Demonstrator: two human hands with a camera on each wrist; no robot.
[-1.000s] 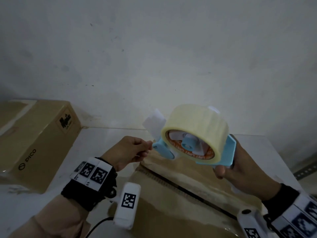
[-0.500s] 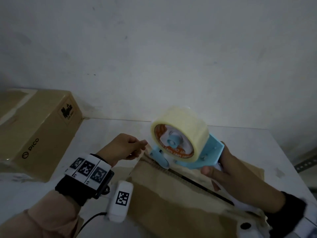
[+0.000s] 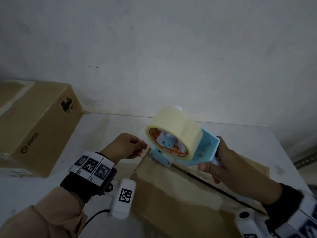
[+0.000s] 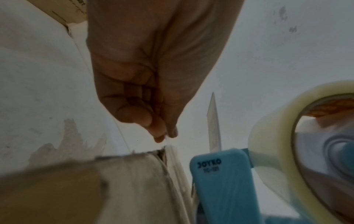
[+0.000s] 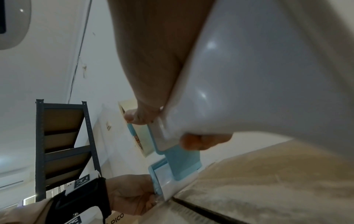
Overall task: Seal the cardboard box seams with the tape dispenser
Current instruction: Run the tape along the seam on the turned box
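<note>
A light-blue tape dispenser (image 3: 204, 152) with a yellowish tape roll (image 3: 173, 127) sits tilted at the far end of the cardboard box (image 3: 171, 200), over its dark centre seam (image 3: 205, 181). My right hand (image 3: 208, 170) grips the dispenser's white handle (image 5: 249, 91). My left hand (image 3: 143, 147) pinches the clear tape end (image 4: 169, 142) between thumb and fingertips, just beyond the box's far edge (image 4: 134, 154). In the left wrist view the blue front plate (image 4: 220, 174) is close beside the pinching fingers (image 4: 159, 134). The right wrist view shows the dispenser's nose (image 5: 162, 189) touching the box top.
A closed brown PICO box (image 3: 37, 127) stands at the left against the white wall. The white table (image 3: 103, 127) extends around the box being taped. A dark metal shelf rack (image 5: 61, 144) shows in the right wrist view, far left.
My right hand has brought the dispenser down from mid-air to the box's far end. My left hand moved down with it, still pinching the tape end.
</note>
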